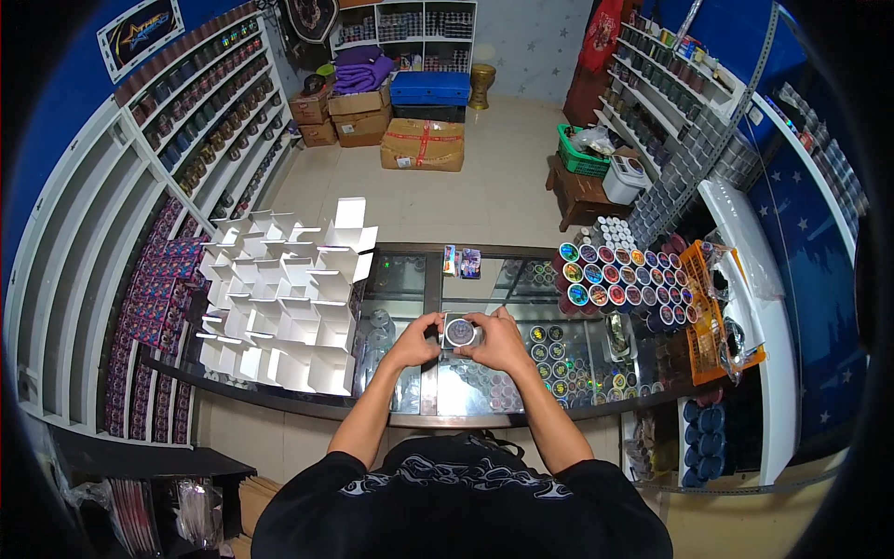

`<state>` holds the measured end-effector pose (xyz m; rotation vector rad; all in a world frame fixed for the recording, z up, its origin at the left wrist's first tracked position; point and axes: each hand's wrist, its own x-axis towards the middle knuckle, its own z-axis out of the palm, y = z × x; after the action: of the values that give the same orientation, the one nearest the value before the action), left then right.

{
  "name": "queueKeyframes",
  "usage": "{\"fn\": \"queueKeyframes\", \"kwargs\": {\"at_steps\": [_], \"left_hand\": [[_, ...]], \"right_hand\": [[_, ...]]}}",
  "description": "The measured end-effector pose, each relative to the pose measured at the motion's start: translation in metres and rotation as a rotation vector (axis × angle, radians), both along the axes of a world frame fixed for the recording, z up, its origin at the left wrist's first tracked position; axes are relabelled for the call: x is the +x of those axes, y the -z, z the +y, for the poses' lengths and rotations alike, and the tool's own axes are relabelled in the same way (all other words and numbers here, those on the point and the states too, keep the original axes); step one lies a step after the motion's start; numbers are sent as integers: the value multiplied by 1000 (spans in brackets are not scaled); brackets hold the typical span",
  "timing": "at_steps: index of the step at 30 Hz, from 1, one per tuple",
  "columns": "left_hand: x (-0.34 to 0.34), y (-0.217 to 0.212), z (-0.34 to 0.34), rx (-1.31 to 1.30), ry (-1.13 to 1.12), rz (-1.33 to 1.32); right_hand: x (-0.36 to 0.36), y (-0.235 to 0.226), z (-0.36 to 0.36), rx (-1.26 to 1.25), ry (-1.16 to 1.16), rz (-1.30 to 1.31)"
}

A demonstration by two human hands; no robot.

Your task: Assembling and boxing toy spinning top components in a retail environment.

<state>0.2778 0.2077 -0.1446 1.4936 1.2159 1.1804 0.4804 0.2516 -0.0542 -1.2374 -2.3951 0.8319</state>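
Note:
Both of my hands meet over the glass counter. Between them is a small round jar with a clear lid, sitting in a little white box. My left hand grips its left side with thumb and fingers. My right hand wraps the right side and top. To the left stands a cluster of open white cardboard boxes. To the right is a group of round jars with glittery coloured lids.
An orange tray lies at the counter's right end. Shelves of jars line the left wall and the right wall. Brown cartons, a blue crate and a green basket stand on the tiled floor beyond.

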Motion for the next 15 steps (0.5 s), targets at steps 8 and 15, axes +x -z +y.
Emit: {"fn": "queueKeyframes", "kwargs": {"at_steps": [8,15], "left_hand": [[8,-4,-10,-59,-73,209],[14,-5,-15,-14,-104,223]], "right_hand": [[2,2,5,9,-62,-26],[-1,-1,15,-76,-128,-217]]}}
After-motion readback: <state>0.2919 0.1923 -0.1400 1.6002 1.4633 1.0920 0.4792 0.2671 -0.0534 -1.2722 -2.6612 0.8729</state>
